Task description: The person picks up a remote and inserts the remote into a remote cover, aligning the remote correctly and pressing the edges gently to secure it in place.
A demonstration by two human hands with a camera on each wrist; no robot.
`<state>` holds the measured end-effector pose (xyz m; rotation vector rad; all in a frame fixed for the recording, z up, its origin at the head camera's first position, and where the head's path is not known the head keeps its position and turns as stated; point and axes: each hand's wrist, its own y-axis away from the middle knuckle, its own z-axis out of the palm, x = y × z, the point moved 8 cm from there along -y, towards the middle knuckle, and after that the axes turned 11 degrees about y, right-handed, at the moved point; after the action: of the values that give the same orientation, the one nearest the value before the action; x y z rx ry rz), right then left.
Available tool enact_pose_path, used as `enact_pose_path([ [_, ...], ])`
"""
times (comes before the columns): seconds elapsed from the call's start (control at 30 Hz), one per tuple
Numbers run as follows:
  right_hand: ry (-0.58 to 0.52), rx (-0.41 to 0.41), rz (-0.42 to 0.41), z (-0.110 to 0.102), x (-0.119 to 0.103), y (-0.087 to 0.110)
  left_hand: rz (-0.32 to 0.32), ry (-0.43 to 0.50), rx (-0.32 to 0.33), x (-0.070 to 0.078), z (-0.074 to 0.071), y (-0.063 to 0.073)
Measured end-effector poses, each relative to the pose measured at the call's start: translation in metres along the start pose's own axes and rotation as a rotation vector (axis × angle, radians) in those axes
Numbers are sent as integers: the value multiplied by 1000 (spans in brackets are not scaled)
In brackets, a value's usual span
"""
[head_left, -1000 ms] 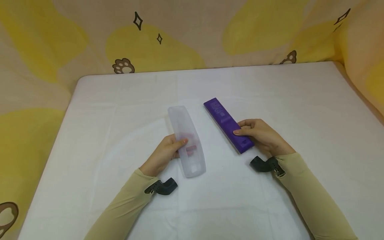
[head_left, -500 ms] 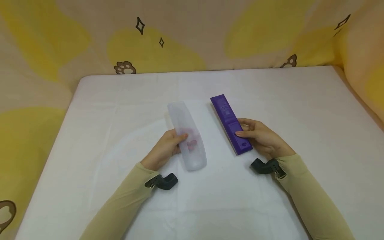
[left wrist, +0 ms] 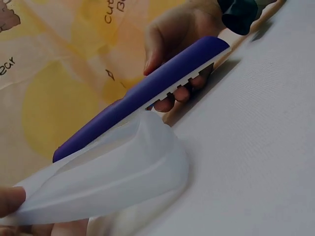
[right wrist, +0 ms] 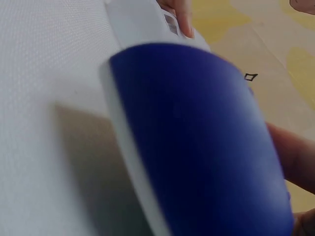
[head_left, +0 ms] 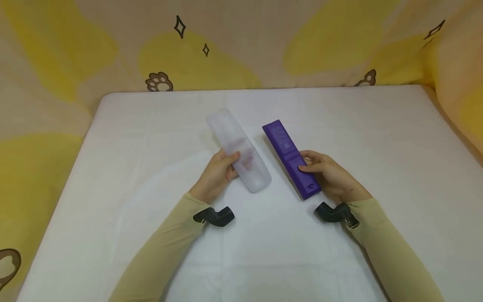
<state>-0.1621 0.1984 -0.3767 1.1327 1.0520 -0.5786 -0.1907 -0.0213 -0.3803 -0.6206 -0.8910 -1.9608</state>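
Observation:
My left hand (head_left: 216,173) grips a long, translucent whitish cover (head_left: 252,170) by its left side, thumb on top and fingers showing through from below. In the left wrist view the cover (left wrist: 133,169) is hollow, with a rounded end. My right hand (head_left: 332,175) holds a purple remote control (head_left: 288,157) near its lower end, thumb on the back and fingers under it. A white front edge with small raised bumps shows in the left wrist view. Side by side, the two things slant the same way, with a gap between them in the head view.
A white cloth-covered table (head_left: 151,243) lies under both hands. Behind it hangs a yellow and cream patterned curtain (head_left: 226,46). Each wrist carries a black camera mount, one on the left (head_left: 214,216) and one on the right (head_left: 337,212).
My left hand has moved up and right with the cover, which now slants more. The remote control has shifted slightly and tilted in my right hand, which has hardly moved.

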Motion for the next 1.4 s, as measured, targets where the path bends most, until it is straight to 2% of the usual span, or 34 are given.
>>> enact_pose_path([
  [0.27,45,103,15,-2,1,2,22,28,-59,2,4,1],
  [0.53,98,204,22,-3,2,1,2,28,-56,-3,4,1],
  [1.0,189,222,-19,-1,-2,0,22,66,-79,-1,6,0],
  [1.4,250,242,-13,-2,-3,1,29,78,-55,0,4,0],
])
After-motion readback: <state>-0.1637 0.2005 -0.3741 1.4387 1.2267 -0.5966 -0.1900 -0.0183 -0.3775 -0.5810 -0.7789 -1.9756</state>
